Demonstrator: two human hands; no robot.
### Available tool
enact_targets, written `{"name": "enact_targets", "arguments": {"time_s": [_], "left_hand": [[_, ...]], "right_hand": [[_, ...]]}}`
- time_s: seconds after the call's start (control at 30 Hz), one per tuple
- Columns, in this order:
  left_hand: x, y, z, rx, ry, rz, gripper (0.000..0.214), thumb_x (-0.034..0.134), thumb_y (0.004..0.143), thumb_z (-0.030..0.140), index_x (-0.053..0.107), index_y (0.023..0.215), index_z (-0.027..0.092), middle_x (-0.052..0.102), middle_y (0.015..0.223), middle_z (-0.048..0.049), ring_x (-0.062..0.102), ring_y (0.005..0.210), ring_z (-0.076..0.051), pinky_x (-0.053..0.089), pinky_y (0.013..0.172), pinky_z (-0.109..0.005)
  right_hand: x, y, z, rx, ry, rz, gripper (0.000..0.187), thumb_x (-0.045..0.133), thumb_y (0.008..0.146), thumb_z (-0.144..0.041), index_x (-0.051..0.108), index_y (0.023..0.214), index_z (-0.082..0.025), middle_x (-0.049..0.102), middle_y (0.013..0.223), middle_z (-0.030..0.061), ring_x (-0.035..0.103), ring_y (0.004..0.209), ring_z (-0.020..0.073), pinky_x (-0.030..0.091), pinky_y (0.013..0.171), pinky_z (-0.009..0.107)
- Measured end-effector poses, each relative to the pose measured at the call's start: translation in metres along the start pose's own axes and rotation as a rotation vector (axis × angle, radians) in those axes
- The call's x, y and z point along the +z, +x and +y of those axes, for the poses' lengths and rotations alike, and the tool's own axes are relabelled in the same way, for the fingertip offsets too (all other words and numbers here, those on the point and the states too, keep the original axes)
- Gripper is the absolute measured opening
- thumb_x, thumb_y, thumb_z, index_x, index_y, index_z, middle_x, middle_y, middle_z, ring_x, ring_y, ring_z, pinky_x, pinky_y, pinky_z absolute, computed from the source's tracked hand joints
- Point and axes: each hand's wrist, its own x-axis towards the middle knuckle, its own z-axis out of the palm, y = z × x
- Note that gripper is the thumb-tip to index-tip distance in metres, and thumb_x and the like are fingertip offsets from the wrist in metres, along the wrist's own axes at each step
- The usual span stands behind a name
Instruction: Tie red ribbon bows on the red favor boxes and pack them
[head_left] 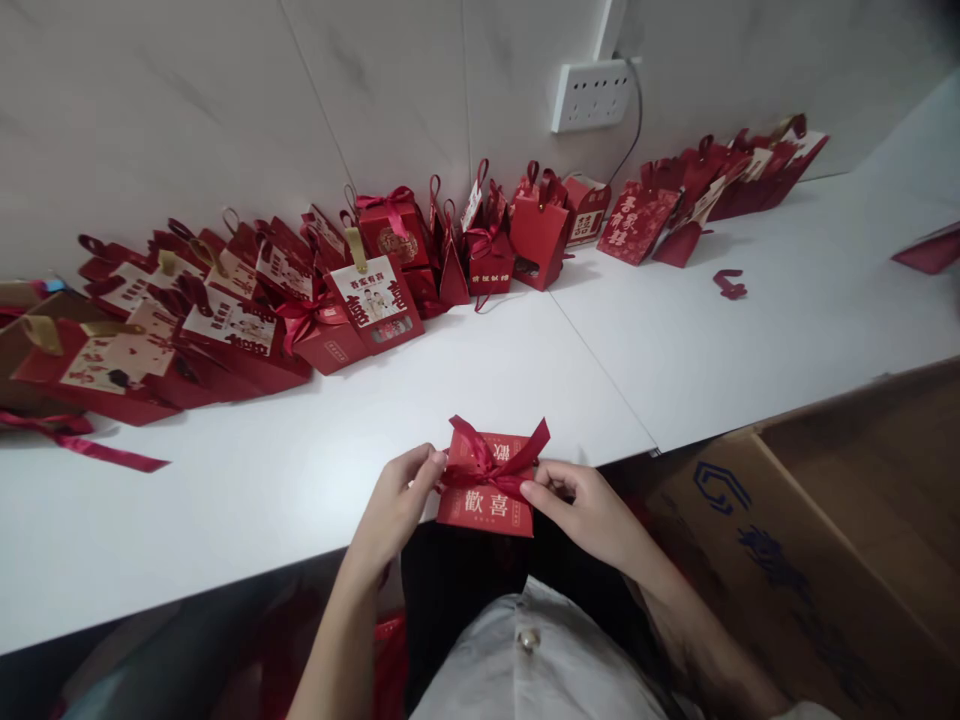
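Observation:
A flat-looking red gift box (486, 508) with pale Chinese characters lies at the front edge of the white table, close to my body. Around its middle runs a dark red ribbon (495, 472) tied in a bow, its two tails pointing away from me. On the left side, my left hand (399, 497) pinches the ribbon between thumb and fingers. My right hand (583, 503) is closed on the ribbon at the opposite side, thumb on top. The bow's loops are partly hidden by my fingers.
Several red gift boxes (540, 240) with ribbon handles stand along the wall. A small dark red piece (729, 284) lies to the right on the table. A white power strip (592, 97) is on the wall. Below the table's right edge sits a cardboard box (817, 560).

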Motion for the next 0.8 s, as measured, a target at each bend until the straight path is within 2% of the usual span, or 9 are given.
{"name": "enact_targets", "arguments": {"time_s": [0.17,0.3,0.47,0.67,0.8], "left_hand": [[0.013,-0.005,-0.002,-0.097,-0.084,0.072,0.041,0.048,0.081,0.052,0.036,0.060,0.018,0.035,0.057,0.0046,0.033,0.055,-0.009,0.027,0.052,-0.022],[0.013,-0.005,-0.010,-0.070,-0.252,0.060,0.034,0.052,0.081,0.047,0.044,0.067,0.017,0.043,0.063,0.0031,0.037,0.058,-0.009,0.030,0.054,-0.021],[0.016,-0.009,-0.012,-0.049,-0.400,0.091,0.028,0.057,0.079,0.042,0.048,0.070,0.017,0.046,0.065,0.0028,0.041,0.061,-0.009,0.034,0.057,-0.020],[0.023,-0.011,-0.016,-0.028,-0.402,0.108,0.029,0.053,0.083,0.044,0.046,0.072,0.018,0.044,0.066,0.0029,0.038,0.059,-0.009,0.032,0.055,-0.020],[0.025,-0.012,-0.022,0.000,-0.307,0.085,0.029,0.047,0.086,0.044,0.044,0.075,0.018,0.043,0.069,0.0023,0.037,0.061,-0.010,0.033,0.057,-0.021]], "right_hand": [[0.001,0.004,0.001,-0.020,0.082,-0.044,0.030,0.053,0.082,-0.038,0.046,0.062,-0.018,0.046,0.061,-0.0036,0.042,0.058,0.0095,0.033,0.056,0.023],[0.001,0.007,0.006,-0.006,0.246,-0.077,0.034,0.056,0.079,-0.044,0.045,0.060,-0.018,0.044,0.057,-0.0043,0.038,0.053,0.0085,0.030,0.052,0.023],[-0.002,0.011,0.009,0.030,0.374,-0.068,0.040,0.062,0.073,-0.051,0.049,0.059,-0.017,0.045,0.056,-0.0040,0.038,0.052,0.0082,0.029,0.051,0.023],[0.000,0.016,0.018,0.085,0.593,-0.043,0.036,0.071,0.066,-0.049,0.058,0.062,-0.016,0.050,0.057,-0.0027,0.040,0.052,0.0084,0.031,0.053,0.024],[0.000,0.018,0.020,0.132,0.779,-0.065,0.036,0.077,0.060,-0.042,0.053,0.055,-0.016,0.049,0.054,-0.0034,0.037,0.050,0.0076,0.028,0.051,0.023]]}}
